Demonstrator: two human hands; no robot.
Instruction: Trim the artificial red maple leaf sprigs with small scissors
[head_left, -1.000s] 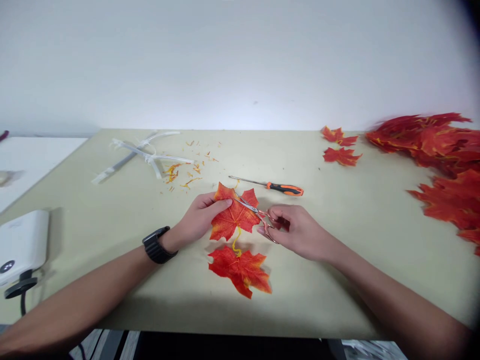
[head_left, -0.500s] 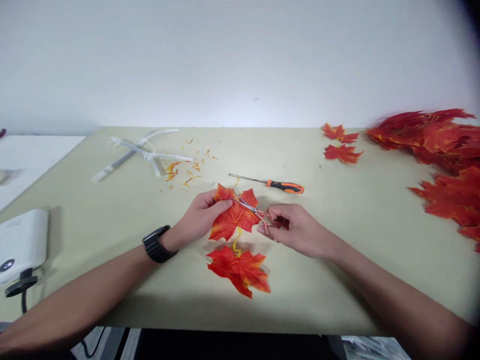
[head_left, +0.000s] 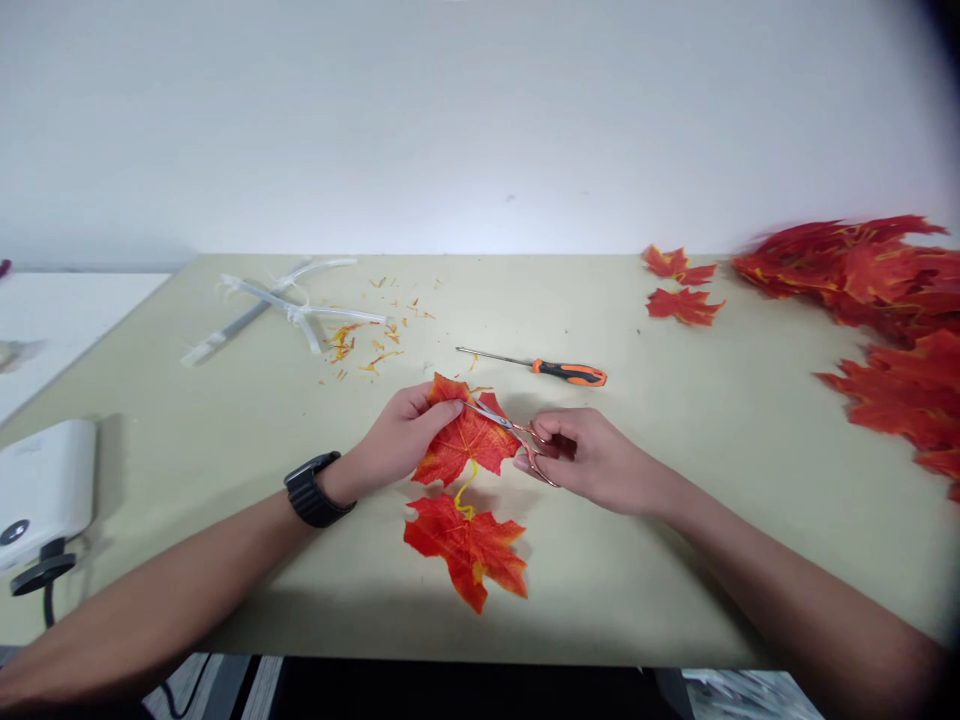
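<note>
My left hand (head_left: pixel 411 430) pinches the left side of an orange-red maple leaf (head_left: pixel 469 445), thumb on top. Small scissors (head_left: pixel 501 420) with rose-gold handles are held by my right hand (head_left: pixel 589 455), their blades lying over the upper part of that leaf, tips beside my left thumb. From the leaf's base a yellow stem (head_left: pixel 466 490) runs down to a second red leaf (head_left: pixel 472 545), which hangs lower, nearer the table's front edge. A thin strip shows just above the blades.
Beyond my hands lies an orange-and-black screwdriver (head_left: pixel 568 373). Yellow-orange scraps (head_left: pixel 343 342) are scattered beside a translucent tube frame (head_left: pixel 274 300). Small leaves (head_left: pixel 684 306) and a large leaf pile (head_left: pixel 862 275) are at the right; a white device (head_left: pixel 56 480) sits at the left.
The lower leaf has swung slightly left and down, and the held leaf has tilted. A thin strip now stands apart at its top edge, and the scissor blades have shifted slightly left.
</note>
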